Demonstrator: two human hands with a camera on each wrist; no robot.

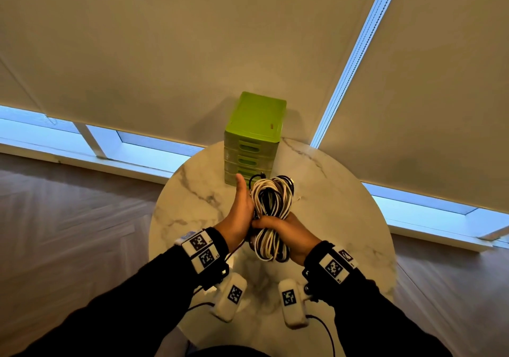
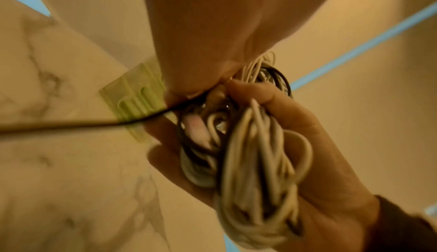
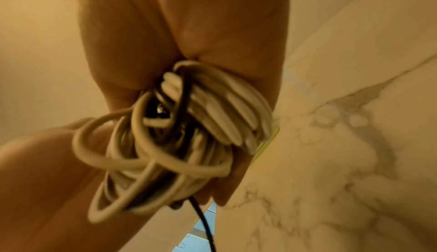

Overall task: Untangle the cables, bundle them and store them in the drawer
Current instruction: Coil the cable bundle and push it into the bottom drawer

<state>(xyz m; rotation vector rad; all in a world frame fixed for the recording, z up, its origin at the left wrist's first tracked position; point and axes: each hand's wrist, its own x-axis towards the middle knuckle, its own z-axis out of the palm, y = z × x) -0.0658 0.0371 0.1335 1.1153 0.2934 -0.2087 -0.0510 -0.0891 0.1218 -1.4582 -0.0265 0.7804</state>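
one coiled bundle of cables point(image 1: 271, 213) (white and black strands mixed, too tangled to count) is held above the round marble table point(image 1: 344, 219), just in front of one green drawer unit point(image 1: 254, 136). the left hand point(image 1: 239, 216) lies against the bundle's left side, thumb straight up; whether its fingers curl round the strands i cannot tell. the right hand point(image 1: 286, 232) grips the bundle's middle, fingers wrapped round it, the two hands touching.

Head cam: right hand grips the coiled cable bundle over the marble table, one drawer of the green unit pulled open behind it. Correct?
Not quite. The right hand does grip the cable bundle over the marble table, but the head view shows every drawer of the green drawer unit closed, none pulled out.
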